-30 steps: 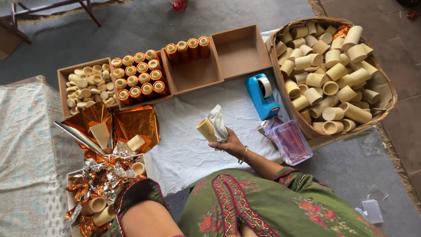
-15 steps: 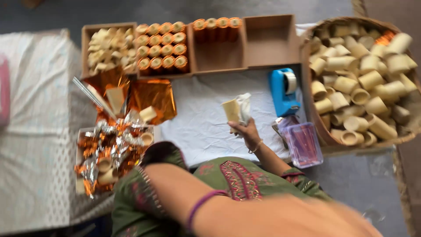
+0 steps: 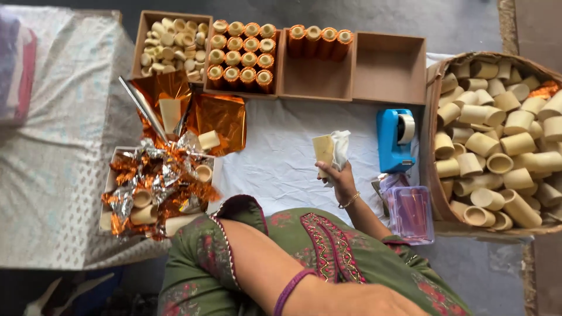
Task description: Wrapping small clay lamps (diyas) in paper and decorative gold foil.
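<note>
Cup and cloth held up at mid-frame

I see my right hand (image 3: pixel 338 178), fingers clenched round a cream cup (image 3: pixel 322 148) and white cloth (image 3: pixel 340 146), raised above the white sheet (image 3: pixel 275 158), seemingly for wiping; I cannot tell my left hand's state. Blue tape dispenser (image 3: pixel 395 140) right, basket (image 3: pixel 436 193) beyond.

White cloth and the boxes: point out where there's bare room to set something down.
Free: the white cloth between the orange foil sheet, the blue tape dispenser and the right hand, which holds a tube and tissue; the empty box; the front of the box with four wrapped tubes. Crowded: the basket, the foil-scrap tray, the two left boxes.
</note>
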